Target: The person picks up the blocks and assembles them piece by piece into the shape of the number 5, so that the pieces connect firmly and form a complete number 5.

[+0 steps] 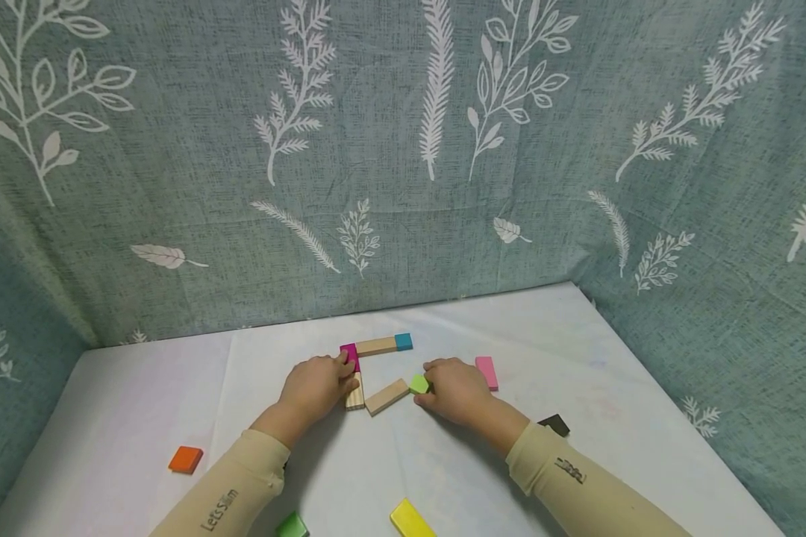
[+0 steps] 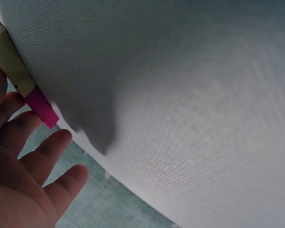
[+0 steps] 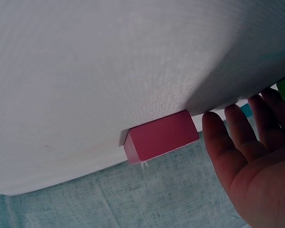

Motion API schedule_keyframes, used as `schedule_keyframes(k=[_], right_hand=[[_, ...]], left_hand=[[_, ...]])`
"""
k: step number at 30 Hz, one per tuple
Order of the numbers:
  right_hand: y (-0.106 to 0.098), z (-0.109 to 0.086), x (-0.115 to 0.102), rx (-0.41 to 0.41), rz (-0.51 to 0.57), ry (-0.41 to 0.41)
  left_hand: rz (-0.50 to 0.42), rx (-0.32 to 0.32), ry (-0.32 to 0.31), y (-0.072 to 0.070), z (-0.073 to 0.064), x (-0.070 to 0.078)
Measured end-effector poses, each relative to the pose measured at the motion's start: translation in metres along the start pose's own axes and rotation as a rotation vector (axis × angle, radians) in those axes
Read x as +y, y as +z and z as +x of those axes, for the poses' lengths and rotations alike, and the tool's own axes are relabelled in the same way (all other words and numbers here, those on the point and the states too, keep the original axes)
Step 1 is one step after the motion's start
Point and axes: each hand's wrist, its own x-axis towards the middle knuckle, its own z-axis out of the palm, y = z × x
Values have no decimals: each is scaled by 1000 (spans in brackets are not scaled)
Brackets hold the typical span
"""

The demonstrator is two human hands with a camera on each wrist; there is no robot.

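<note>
My left hand (image 1: 317, 384) rests at the left side of a row made of a magenta block (image 1: 352, 353) and a plain wooden block (image 1: 354, 400), its fingertips touching them. In the left wrist view its other fingers spread loosely beside the magenta block (image 2: 42, 107). With thumb and index finger my right hand (image 1: 460, 391) pinches a lime green block (image 1: 419, 385). That block sits at the upper end of a slanted wooden block (image 1: 386, 397). Another wooden block (image 1: 376, 346) runs from the magenta one to a blue block (image 1: 404, 341).
A pink block (image 1: 486, 372) lies just beyond the right hand, a black block (image 1: 556, 425) beside the right forearm. Nearer are orange (image 1: 186, 459), green (image 1: 292, 525) and yellow (image 1: 412, 518) blocks. A patterned curtain (image 1: 389, 149) borders the white table (image 1: 645, 418).
</note>
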Motion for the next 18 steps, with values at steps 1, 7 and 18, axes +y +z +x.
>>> schedule_keyframes(k=[1, 7, 18], right_hand=[[0, 0, 0, 0, -1, 0], [0, 0, -1, 1, -1, 5], [-3, 0, 1, -7, 7, 13]], left_hand=[[-4, -1, -1, 0, 0, 0], [-15, -7, -2, 0, 0, 1], [26, -10, 17, -5, -2, 3]])
